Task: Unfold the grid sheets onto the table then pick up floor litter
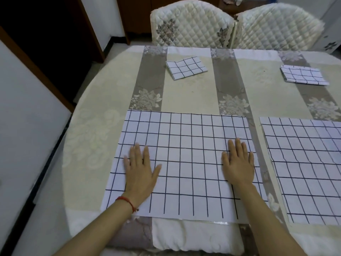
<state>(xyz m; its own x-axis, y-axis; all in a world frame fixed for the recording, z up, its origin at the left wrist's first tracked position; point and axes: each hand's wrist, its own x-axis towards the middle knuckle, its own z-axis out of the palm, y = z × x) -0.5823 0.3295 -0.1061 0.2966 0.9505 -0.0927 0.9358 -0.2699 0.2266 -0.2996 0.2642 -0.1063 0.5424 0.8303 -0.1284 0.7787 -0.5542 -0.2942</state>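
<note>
Round table (114,100) under a striped floral cloth carries two unfolded grid sheets and two folded ones. Left hand (139,170) and right hand (238,163) press flat, fingers straight, on the near sheet (184,154). Sliding palms could drag it askew. Folded sheets (186,68) (302,74) lie far off; reaching may rumple the open ones. Floor litter, if any, is unseen.

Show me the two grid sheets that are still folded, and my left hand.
Folded grid sheet, far middle (186,68), head view: centre of its top face.
Folded grid sheet, far right (303,77), head view: centre of its top face.
Left hand (140,172), head view: back of the hand.
</note>
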